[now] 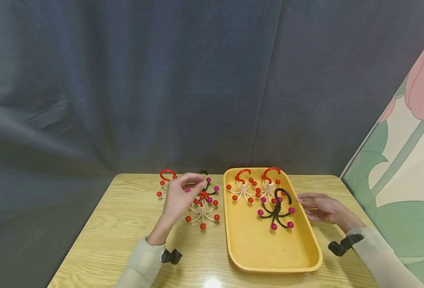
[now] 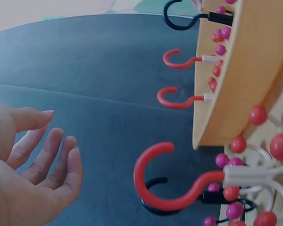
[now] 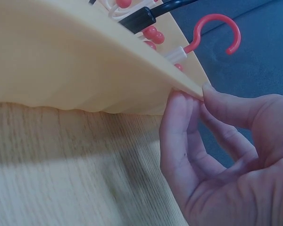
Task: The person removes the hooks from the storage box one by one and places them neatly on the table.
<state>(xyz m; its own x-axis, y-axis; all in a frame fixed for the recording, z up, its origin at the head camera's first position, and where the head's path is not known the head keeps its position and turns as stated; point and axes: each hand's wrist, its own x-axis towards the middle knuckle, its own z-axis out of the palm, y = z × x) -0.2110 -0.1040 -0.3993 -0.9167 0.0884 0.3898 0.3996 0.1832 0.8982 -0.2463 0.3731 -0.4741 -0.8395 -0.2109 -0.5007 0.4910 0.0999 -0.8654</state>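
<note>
My left hand (image 1: 176,198) hovers over the hook hangers left of the tray, holding nothing, its fingers loosely bent in the left wrist view. Nearest to it is a white hook hanger (image 1: 203,216) with a red hook and red ball tips. Behind stand a black one (image 1: 206,185) with magenta balls and another red-hooked white one (image 1: 167,175), both partly hidden by the hand. My right hand (image 1: 321,208) pinches the right rim of the yellow tray (image 1: 269,256), thumb on top and fingers beneath in the right wrist view.
In the tray, two red-hooked white hangers (image 1: 243,188) stand at the far end, with a black hanger (image 1: 277,210) in front of them. The wooden table (image 1: 107,240) ends at a dark curtain (image 1: 183,100). A flower-patterned panel (image 1: 406,192) rises on the right.
</note>
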